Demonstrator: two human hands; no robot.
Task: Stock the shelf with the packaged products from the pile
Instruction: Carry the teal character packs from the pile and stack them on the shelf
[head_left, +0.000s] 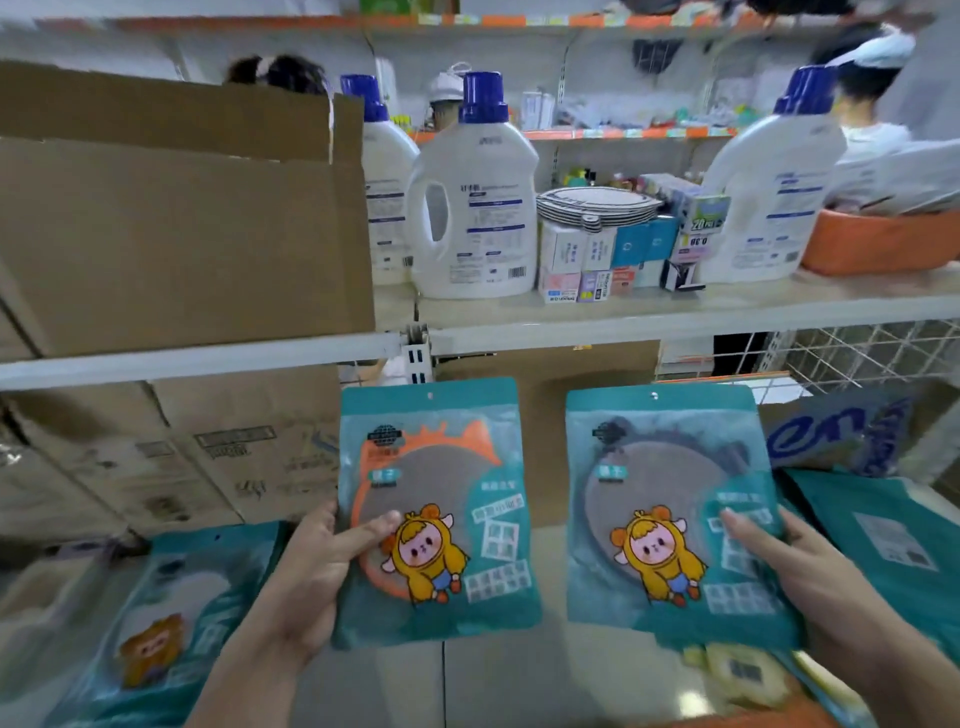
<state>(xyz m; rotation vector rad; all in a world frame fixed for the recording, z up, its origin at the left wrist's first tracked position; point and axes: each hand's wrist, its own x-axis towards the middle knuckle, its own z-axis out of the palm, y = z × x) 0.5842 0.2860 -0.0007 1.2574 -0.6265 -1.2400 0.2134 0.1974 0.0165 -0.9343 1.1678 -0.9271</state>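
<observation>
A pale metal shelf (675, 317) runs across the view at chest height. Its left stretch is filled by a big open cardboard box (171, 234), and to the right stand white detergent bottles (478, 208) with blue caps, an orange basin (878, 244) at the far right, and a stack of small cartons (597, 260) between the bottles. Below the shelf board, printed cardboard cases (223, 457) crowd the lower level on the left. In front of that level two teal packets are held side by side but apart. Both are upright, with the long axis vertical, the hang hole on top and the cartoon face towards the camera. The orange-rimmed packet (457, 467) is pinched at its lower left edge by the left hand (311, 577), thumb across the front and fingers behind. The grey packet (670, 467) is pinched at its lower right edge by the right hand (810, 577) in the same way. More teal packets lie flat below: one face up at lower left (171, 613), and others back side up at right (883, 535).
</observation>
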